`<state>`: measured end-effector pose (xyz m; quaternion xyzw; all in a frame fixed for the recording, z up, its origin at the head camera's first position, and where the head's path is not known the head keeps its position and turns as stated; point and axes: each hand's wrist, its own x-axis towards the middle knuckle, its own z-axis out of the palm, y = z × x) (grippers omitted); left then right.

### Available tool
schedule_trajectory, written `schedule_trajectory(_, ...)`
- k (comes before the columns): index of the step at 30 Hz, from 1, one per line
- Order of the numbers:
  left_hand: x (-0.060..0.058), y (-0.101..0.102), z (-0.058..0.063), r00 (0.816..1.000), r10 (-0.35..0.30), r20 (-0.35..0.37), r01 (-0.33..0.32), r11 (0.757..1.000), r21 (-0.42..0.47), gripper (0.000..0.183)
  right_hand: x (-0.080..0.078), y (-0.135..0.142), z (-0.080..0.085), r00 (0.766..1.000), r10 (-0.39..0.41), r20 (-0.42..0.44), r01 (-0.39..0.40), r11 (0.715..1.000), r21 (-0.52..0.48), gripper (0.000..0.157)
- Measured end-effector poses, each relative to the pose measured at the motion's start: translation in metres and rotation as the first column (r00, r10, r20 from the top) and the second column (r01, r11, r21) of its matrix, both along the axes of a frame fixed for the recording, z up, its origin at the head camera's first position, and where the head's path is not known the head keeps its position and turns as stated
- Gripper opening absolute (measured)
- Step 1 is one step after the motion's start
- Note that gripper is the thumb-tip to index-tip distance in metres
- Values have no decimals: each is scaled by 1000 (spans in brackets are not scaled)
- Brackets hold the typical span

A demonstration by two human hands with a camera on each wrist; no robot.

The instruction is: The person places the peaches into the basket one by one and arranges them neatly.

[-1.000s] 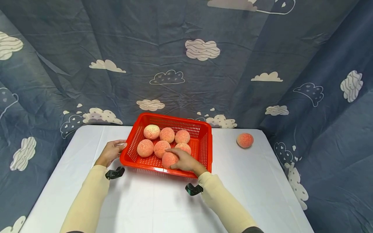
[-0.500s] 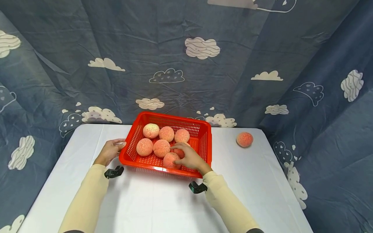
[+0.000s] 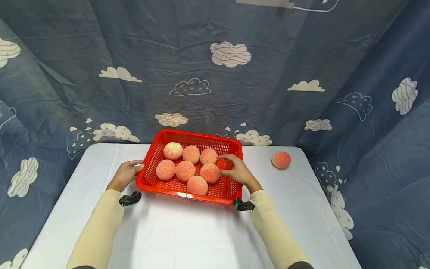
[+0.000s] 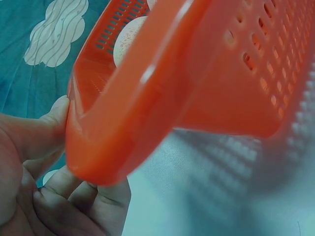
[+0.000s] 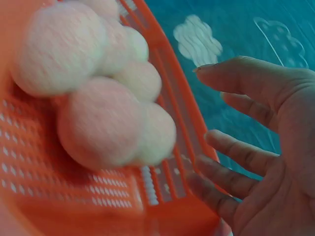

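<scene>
A red perforated plastic basket (image 3: 201, 135) stands on the table with several pink-orange peaches (image 3: 185, 171) inside. My left hand (image 3: 126, 175) grips its left rim; in the left wrist view the thumb lies against one side and the curled fingers (image 4: 106, 204) reach under the edge. Over the basket's right part hovers my right hand (image 3: 240, 172), fingers spread and holding nothing. The nearest peach (image 3: 210, 173) lies just left of its fingertips. The right wrist view shows a gap between that hand and the peaches (image 5: 101, 123).
One more peach (image 3: 281, 160) lies alone on the white-covered table (image 3: 302, 209), at the back right. Behind and beside the table hangs a dark blue curtain (image 3: 188, 63) with cloud prints.
My right hand has let go of the front peach, which stays in the basket, and has moved right and up, away from it. My left hand keeps its grip on the rim.
</scene>
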<state>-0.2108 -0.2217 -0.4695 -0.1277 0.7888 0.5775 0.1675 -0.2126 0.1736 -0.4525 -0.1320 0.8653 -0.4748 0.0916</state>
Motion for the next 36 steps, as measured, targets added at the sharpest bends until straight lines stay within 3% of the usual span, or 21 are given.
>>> schedule_trajectory(7, 0, 1, 2, 1000, -4, 0, 4, 1000, 4, 46, -10, 27, 7, 996, -79, 34, 81, 994, -77, 52)
schedule_trajectory(16, 0, 0, 1, 1000, -7, -7, 7, 1000, 4, 47, -19, 45, 9, 994, -107, 36, 110, 991, -82, 52)
schedule_trajectory(24, 0, -1, 0, 1000, -9, 0, 9, 1000, -6, 47, -29, 73, 5, 977, -210, 50, 213, 973, -91, 55)
schedule_trajectory(32, 0, -1, 1, 1000, -14, -12, 14, 1000, 10, 48, -42, 109, -5, 957, -290, -36, 291, 956, 33, 54)
schedule_trajectory(36, 1, 0, 1, 1000, -10, 0, 10, 1000, 5, 48, -48, 128, -7, 933, -355, -54, 359, 928, 96, 54)
